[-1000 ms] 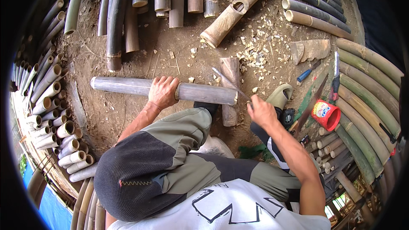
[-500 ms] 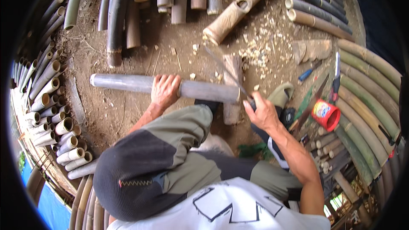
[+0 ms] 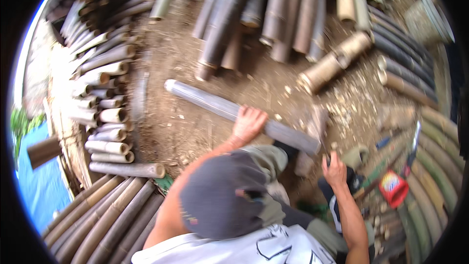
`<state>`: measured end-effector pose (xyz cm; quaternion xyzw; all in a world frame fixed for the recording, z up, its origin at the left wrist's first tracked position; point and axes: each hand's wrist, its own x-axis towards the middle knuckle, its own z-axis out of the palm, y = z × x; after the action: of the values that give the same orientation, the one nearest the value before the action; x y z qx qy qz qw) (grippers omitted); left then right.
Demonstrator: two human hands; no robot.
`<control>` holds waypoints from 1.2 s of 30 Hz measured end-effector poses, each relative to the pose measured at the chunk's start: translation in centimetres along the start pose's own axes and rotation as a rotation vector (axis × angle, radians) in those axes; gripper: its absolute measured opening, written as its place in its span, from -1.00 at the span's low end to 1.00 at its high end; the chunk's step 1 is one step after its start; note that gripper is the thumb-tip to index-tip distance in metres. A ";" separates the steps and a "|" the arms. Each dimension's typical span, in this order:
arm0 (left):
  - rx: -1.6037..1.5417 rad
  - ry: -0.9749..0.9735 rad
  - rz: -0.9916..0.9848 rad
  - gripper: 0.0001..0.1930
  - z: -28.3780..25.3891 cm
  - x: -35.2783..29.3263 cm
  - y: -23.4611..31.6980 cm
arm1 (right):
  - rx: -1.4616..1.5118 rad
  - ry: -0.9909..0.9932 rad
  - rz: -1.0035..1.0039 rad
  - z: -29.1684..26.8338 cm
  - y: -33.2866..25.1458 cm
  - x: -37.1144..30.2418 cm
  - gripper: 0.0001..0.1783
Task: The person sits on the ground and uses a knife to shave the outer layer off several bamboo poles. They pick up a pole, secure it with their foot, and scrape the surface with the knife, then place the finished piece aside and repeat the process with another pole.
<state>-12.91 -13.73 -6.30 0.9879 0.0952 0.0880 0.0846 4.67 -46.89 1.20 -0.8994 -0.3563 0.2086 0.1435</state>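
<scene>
Here we go: the bare earth floor (image 3: 168,122) takes up the middle, hemmed in by bamboo. Dark poles (image 3: 278,12) line its far edge, a stack of cut lengths (image 3: 110,115) lines the left, and green poles (image 3: 430,188) line the right.

Centre stage lies a grey bamboo pole (image 3: 205,101), slanting across the middle of the floor, its right end apparently over a wooden block (image 3: 318,120). Beyond it, toward the far right corner, sits a shorter piece of bamboo (image 3: 337,63) with a hole in its side.

The left hand (image 3: 250,126) is clamped over the pole, fingers side by side and wrapped across the top. A red tub (image 3: 394,189) sits by the right edge. The right hand (image 3: 334,170), just beside the pole's right end, seems to have its fingers curled tight around a dark-handled tool (image 3: 328,160); its blade is lost in the blur. Pale chips (image 3: 349,112) litter the ground past the block.

I'd call this the steadying step, pole braced, tool close to the end. Any stroke there calls for a firm left hand and a clear line past the knee.
</scene>
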 end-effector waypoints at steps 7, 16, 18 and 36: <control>-0.412 0.279 -0.790 0.09 -3.8 -3.0 3.9 | 0.794 -0.164 0.244 -0.7 1.6 0.8 -0.80; -1.655 0.632 -1.625 -0.35 2.6 -2.2 1.2 | 0.720 0.109 0.107 -3.4 0.1 2.2 -0.83; -1.392 0.869 -1.575 -0.40 0.6 -0.7 0.9 | 0.680 0.164 0.067 -2.5 1.8 1.8 -0.82; -0.289 0.346 -1.524 -0.20 -10.8 -15.4 -19.5 | 0.444 0.274 0.183 1.9 7.2 -1.1 -0.69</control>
<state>-33.17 3.61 -1.80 0.6024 0.7443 0.1697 0.2329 7.21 -52.53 -3.09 -0.8942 -0.1965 0.1701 0.3646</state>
